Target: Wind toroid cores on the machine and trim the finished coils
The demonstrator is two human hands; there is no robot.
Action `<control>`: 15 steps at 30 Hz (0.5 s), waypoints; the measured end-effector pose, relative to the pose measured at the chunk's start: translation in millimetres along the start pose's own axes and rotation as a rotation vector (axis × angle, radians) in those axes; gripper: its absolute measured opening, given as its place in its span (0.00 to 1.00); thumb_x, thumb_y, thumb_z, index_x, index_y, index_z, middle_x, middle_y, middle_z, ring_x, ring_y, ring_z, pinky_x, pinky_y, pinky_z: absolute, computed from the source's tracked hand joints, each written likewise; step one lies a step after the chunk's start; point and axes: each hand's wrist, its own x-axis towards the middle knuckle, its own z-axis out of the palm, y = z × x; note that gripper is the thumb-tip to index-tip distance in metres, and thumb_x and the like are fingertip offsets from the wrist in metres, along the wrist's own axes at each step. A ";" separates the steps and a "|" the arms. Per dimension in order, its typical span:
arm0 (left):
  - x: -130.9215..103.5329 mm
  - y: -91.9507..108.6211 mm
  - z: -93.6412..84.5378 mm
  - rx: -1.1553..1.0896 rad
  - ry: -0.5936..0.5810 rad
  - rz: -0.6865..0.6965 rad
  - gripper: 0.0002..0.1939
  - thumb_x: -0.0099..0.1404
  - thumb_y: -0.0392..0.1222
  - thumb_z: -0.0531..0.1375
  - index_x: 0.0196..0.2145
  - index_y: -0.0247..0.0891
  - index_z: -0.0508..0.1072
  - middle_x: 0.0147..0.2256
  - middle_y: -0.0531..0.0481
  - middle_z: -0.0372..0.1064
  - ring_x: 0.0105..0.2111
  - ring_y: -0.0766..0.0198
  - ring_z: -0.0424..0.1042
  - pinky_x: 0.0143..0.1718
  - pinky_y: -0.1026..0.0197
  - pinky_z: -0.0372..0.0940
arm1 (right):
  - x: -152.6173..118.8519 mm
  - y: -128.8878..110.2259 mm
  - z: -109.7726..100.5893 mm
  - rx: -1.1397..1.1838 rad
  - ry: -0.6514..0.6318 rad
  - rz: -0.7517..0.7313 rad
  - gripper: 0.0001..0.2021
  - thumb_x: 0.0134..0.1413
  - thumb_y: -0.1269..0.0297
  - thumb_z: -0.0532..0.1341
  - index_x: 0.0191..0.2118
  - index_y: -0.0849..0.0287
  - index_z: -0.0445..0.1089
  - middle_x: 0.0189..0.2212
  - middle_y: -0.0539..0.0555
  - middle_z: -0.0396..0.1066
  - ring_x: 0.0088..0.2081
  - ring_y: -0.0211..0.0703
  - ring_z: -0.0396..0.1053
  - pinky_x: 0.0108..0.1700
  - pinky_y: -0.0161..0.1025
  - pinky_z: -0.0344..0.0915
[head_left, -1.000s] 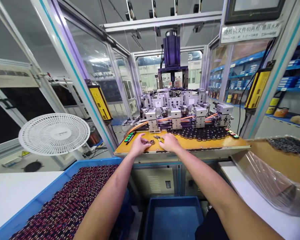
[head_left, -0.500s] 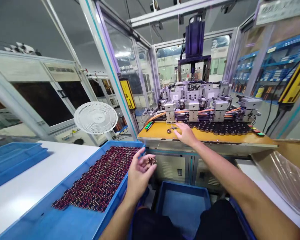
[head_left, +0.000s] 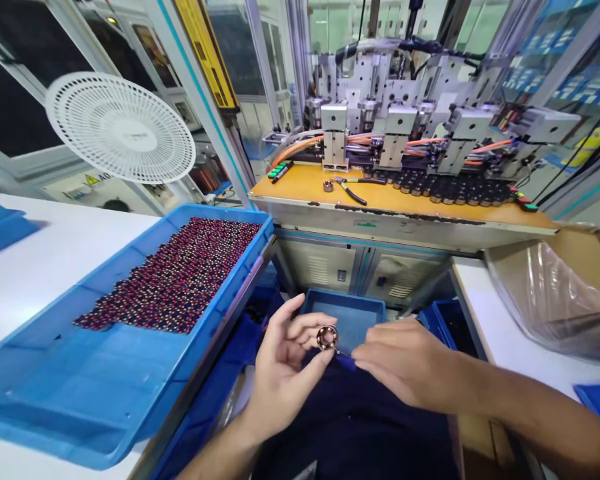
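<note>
My left hand (head_left: 290, 363) is closed on a small copper-wound motor stator (head_left: 327, 338), pinching the ring between thumb and fingers with its opening turned toward me. Just to its right, my right hand (head_left: 405, 360) is closed around a thin tool (head_left: 344, 355) whose narrow metal tip reaches the stator's lower edge. Most of that tool is hidden by the fingers, so its exact kind is unclear. Both hands are above my lap. On the yellow bench top (head_left: 300, 190) lie a pair of pliers (head_left: 353, 189) with dark handles and another stator (head_left: 328, 186).
At left, a blue tray (head_left: 80, 437) holds a heap of small dark and red parts (head_left: 180, 273). A white fan (head_left: 125, 130) stands behind it. The machine fixtures (head_left: 395, 127) and rows of black-topped parts (head_left: 445, 187) occupy the bench. A blue bin (head_left: 347, 303) sits below.
My right hand has come back from the bench to the stator and now holds a thin tool. My left hand has moved right with the stator. The view has tilted down.
</note>
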 end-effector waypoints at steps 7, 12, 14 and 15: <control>3.8 -7.9 5.8 -0.105 0.071 -0.041 0.36 0.56 0.30 0.69 0.58 0.48 0.62 0.39 0.49 0.76 0.34 0.66 0.77 0.38 0.64 0.73 | -18.3 -19.5 8.2 0.462 -0.007 0.164 0.09 0.64 0.73 0.55 0.36 0.60 0.72 0.22 0.48 0.67 0.24 0.34 0.64 0.30 0.32 0.60; -1.1 -6.8 1.0 0.047 0.034 0.068 0.35 0.61 0.28 0.65 0.61 0.49 0.59 0.43 0.46 0.77 0.38 0.65 0.78 0.41 0.62 0.74 | -17.1 -8.8 11.9 0.748 -0.010 0.346 0.05 0.58 0.65 0.67 0.38 0.60 0.73 0.27 0.49 0.71 0.27 0.33 0.66 0.32 0.31 0.63; -4.4 -7.0 0.9 0.112 -0.020 0.134 0.37 0.62 0.26 0.63 0.63 0.50 0.57 0.46 0.46 0.76 0.41 0.65 0.78 0.44 0.63 0.74 | -9.0 -4.3 14.0 0.889 0.081 0.518 0.12 0.51 0.61 0.71 0.37 0.61 0.72 0.28 0.49 0.71 0.28 0.34 0.66 0.32 0.31 0.64; -5.8 -7.3 1.4 0.135 -0.051 0.161 0.38 0.62 0.25 0.62 0.64 0.51 0.57 0.47 0.45 0.76 0.43 0.65 0.78 0.45 0.63 0.74 | -4.4 -3.2 15.8 0.962 0.120 0.597 0.13 0.49 0.61 0.72 0.36 0.61 0.71 0.28 0.49 0.70 0.28 0.34 0.65 0.32 0.31 0.63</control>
